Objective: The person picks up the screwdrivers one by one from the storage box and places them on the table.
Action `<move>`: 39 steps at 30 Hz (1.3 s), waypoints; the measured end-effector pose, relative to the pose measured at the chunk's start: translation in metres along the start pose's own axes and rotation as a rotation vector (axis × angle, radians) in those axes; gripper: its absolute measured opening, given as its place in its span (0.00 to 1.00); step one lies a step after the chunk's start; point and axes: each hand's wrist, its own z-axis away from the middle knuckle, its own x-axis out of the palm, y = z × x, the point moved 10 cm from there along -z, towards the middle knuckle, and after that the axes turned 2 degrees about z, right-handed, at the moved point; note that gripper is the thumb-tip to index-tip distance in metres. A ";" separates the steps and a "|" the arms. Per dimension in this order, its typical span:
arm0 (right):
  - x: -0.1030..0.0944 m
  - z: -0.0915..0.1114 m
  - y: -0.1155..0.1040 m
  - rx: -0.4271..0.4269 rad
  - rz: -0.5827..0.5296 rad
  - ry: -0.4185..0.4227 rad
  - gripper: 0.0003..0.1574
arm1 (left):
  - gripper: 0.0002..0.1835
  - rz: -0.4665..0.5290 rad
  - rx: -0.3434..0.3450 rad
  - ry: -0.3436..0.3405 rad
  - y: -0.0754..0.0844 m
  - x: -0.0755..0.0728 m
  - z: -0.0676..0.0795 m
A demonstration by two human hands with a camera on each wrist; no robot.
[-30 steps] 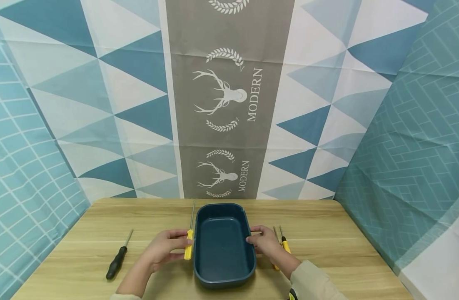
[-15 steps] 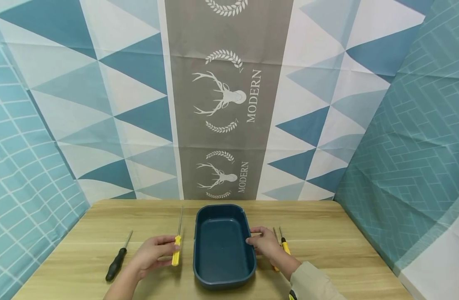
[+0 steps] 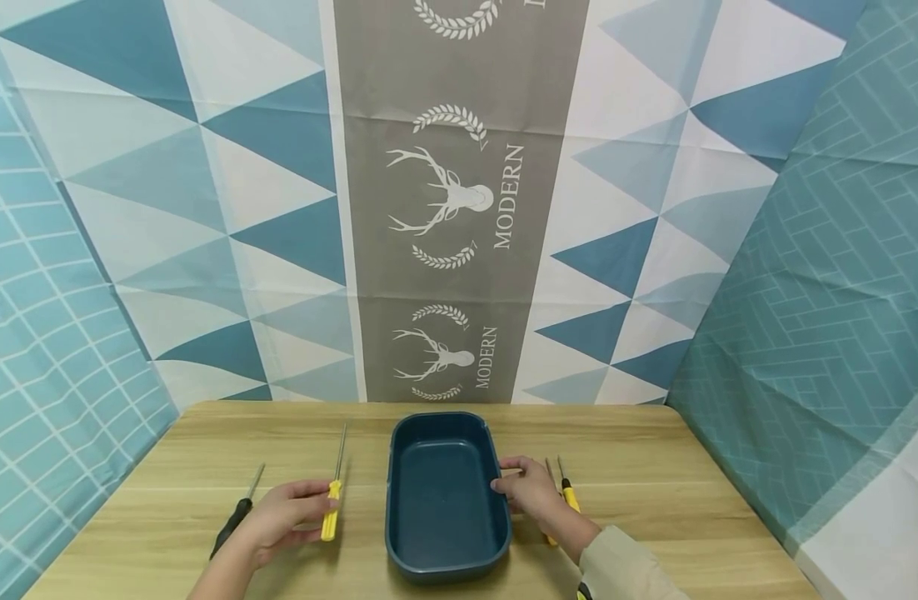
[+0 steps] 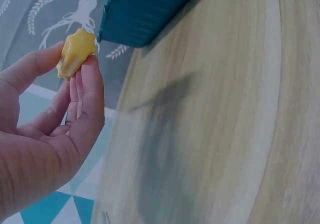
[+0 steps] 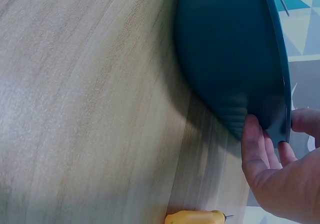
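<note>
My left hand (image 3: 282,518) pinches the yellow handle of a screwdriver (image 3: 331,512) between thumb and fingers, its metal shaft pointing away from me. In the left wrist view the ridged handle end (image 4: 79,51) faces the camera, and a shadow falls on the wood below. A dark blue rectangular bin (image 3: 446,500) stands at the middle of the table, with nothing inside it. My right hand (image 3: 534,497) grips the bin's right rim, thumb on one side of the wall and fingers on the other. The screwdriver is apart from the bin, to its left.
A black-handled screwdriver (image 3: 231,527) lies at the left, partly behind my left forearm. Right of the bin lies a yellow-and-black screwdriver (image 3: 571,498), beside another tool with an orange-yellow handle (image 3: 551,540), partly hidden by my right wrist. Patterned cloth (image 3: 444,208) hangs behind the wooden table (image 3: 654,467).
My left hand has moved left and slightly nearer with the screwdriver, away from the bin's left side. My right hand and the bin have stayed in place.
</note>
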 end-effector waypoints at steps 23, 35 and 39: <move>0.000 0.003 -0.003 -0.021 -0.006 0.010 0.26 | 0.37 0.027 -0.061 0.079 -0.028 -0.035 0.003; 0.001 0.001 -0.002 -0.006 -0.004 0.005 0.27 | 0.35 -0.006 -0.086 0.158 -0.034 -0.046 0.004; 0.000 0.000 0.000 0.004 -0.009 0.008 0.27 | 0.34 0.005 -0.096 0.175 -0.037 -0.049 0.004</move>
